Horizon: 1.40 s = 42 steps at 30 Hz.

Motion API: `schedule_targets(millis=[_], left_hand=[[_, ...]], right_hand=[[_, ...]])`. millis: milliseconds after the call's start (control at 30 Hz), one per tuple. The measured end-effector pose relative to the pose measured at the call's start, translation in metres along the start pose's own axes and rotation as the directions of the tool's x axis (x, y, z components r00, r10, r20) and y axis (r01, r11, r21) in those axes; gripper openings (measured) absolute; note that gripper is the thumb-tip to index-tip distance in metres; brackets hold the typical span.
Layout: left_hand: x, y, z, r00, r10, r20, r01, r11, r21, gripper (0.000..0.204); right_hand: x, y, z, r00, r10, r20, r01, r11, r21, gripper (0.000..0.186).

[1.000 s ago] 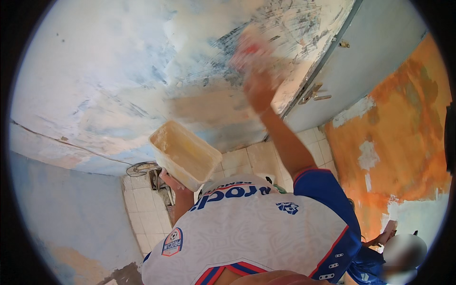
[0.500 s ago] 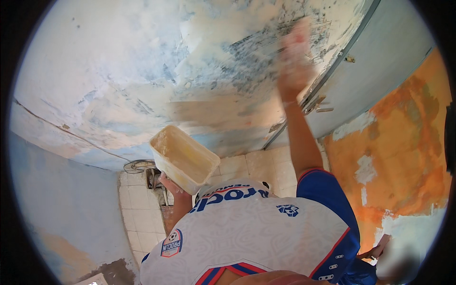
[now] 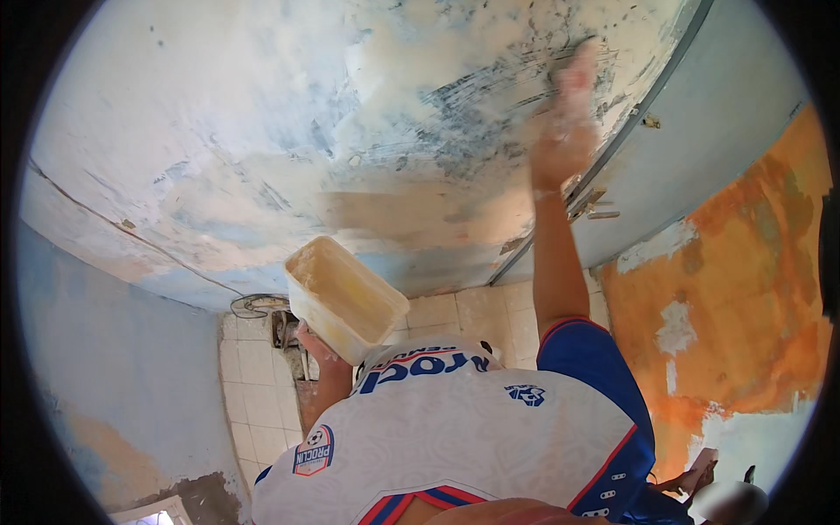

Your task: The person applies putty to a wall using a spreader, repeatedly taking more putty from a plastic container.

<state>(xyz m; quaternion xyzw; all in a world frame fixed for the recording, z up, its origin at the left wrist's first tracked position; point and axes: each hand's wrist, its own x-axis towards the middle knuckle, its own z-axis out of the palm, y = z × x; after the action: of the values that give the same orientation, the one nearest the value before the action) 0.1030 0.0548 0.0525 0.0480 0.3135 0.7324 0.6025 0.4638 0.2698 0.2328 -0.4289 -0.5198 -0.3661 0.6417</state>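
Observation:
My left hand grips a rectangular, cream-coloured plastic tub by its side, near my chest. The tub is tilted so its inside shows, with pale residue coating the walls. My right arm is stretched up, and my right hand is at the wall, close to a grey vertical edge strip. That hand is coated in whitish paste and blurred. A dark edge shows beside its fingers, but whether it is a tool I cannot make out. Streaky white paste covers the wall over bluish and dark patches.
A grey door-like panel with a latch stands right of the strip. Beyond is an orange, patchy wall. A cable runs along the left wall to a fan-like object. Another person is at the lower right.
My right hand has shifted slightly to the right and down against the wall. The tub stays in my left hand, a little further right in view.

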Motion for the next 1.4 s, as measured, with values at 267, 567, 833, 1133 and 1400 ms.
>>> schedule_targets(millis=[267,567,833,1133,1400], left_hand=[[0.004,0.016,-0.012,0.985,0.062,0.161,-0.058,0.998,-0.031,0.054],[-0.003,0.041,-0.051,0.995,0.041,0.092,-0.038,0.999,-0.027,0.06],[-0.038,0.113,-0.079,0.996,0.042,0.082,-0.034,0.995,-0.096,0.063],[-0.075,0.188,-0.159,0.995,0.016,0.094,-0.001,0.989,-0.15,0.06],[-0.115,0.24,-0.183,0.986,-0.066,0.153,0.102,0.963,-0.247,0.057]], right_hand=[[-0.085,-0.083,-0.021,0.88,0.102,0.465,-0.218,0.954,0.205,0.032],[-0.066,-0.077,0.005,0.945,0.22,0.242,-0.235,0.971,0.036,0.038],[-0.155,-0.249,-0.059,0.182,0.248,0.952,-0.946,0.309,0.1,0.03],[-0.178,-0.325,-0.15,0.037,0.104,0.994,-0.779,-0.62,0.094,0.051],[-0.186,-0.394,-0.184,-0.131,0.323,0.937,-0.805,-0.587,0.089,0.043]])
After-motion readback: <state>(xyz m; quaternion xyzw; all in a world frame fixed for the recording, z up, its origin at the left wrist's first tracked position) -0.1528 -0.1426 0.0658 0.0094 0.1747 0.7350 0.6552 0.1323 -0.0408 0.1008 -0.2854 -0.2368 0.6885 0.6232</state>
